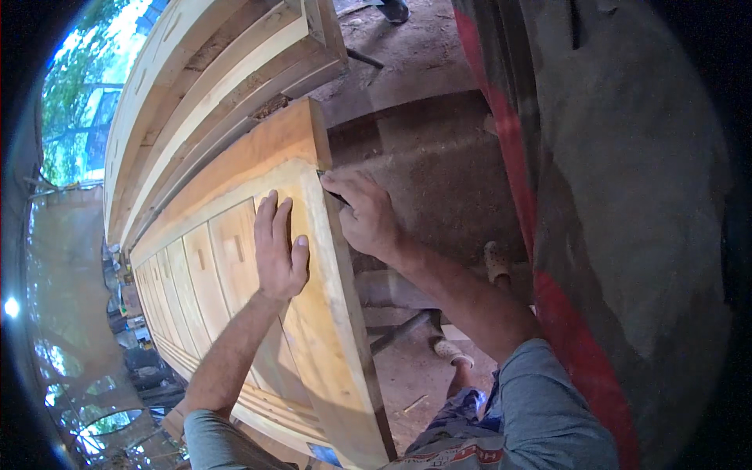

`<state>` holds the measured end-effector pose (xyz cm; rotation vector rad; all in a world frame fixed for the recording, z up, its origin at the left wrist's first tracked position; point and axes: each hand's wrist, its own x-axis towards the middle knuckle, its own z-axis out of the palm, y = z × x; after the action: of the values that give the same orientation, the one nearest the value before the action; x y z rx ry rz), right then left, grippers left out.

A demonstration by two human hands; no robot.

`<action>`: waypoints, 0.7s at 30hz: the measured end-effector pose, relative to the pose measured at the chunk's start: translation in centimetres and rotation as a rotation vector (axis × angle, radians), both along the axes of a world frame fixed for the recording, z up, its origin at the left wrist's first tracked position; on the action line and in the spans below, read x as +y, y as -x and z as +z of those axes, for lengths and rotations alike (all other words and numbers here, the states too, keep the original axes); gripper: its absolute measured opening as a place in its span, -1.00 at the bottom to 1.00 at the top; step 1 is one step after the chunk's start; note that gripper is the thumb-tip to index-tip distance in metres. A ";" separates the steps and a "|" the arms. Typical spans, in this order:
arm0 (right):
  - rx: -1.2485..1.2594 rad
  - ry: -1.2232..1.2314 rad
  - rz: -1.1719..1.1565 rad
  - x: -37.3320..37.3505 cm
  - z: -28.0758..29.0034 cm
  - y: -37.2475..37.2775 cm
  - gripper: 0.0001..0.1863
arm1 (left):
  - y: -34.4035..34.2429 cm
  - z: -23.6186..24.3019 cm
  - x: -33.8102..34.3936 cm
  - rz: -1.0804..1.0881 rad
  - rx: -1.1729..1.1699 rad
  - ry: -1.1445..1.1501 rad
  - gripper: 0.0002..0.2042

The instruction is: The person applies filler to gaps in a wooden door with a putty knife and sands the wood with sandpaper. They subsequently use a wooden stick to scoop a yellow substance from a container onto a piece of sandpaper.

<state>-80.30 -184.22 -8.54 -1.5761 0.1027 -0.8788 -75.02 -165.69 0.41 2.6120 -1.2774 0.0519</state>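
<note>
Nearest, grey-sleeved forearms rising from the lower edge. Left hand point(280, 249) lying flat, fingers together, on the pale panelled wooden door point(235, 282) filling the frame's centre, long axis running from lower right toward upper left. Right hand point(364, 213) pinching a small dark tool point(335, 196) against the door's edge near its top corner. Stacked pale wooden frames point(211, 70) leaning behind, upper left.

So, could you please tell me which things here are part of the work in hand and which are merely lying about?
In use:
- panelled wooden door, left hand flat on it
- small dark tool, right hand pressing it at the door's edge

Lying about:
- stacked timber frames
- dirt floor
- red-striped post
</note>
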 end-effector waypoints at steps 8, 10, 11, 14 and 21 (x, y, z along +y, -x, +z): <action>0.037 -0.032 0.141 -4.7 -1.8 1.2 -0.49 | 0.0 0.2 0.5 0.012 -0.025 -0.001 -0.43; 0.070 0.029 0.122 -6.3 -1.0 -0.6 -0.49 | 0.0 0.1 0.4 0.011 -0.006 0.010 -0.44; 0.105 0.089 0.108 -6.6 -0.6 -1.1 -0.50 | 0.0 0.1 0.4 0.011 -0.007 0.011 -0.44; 0.206 0.000 0.216 -5.5 0.0 -2.0 -0.61 | 0.2 0.1 0.5 0.006 -0.009 0.016 -0.44; 0.164 -0.054 0.198 -3.8 0.7 -2.2 -0.66 | 0.2 0.1 0.2 0.019 -0.019 0.027 -0.44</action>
<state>-78.08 -187.98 -7.88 -1.5764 0.0842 -0.5884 -75.23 -165.47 0.51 2.6067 -1.2493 0.0971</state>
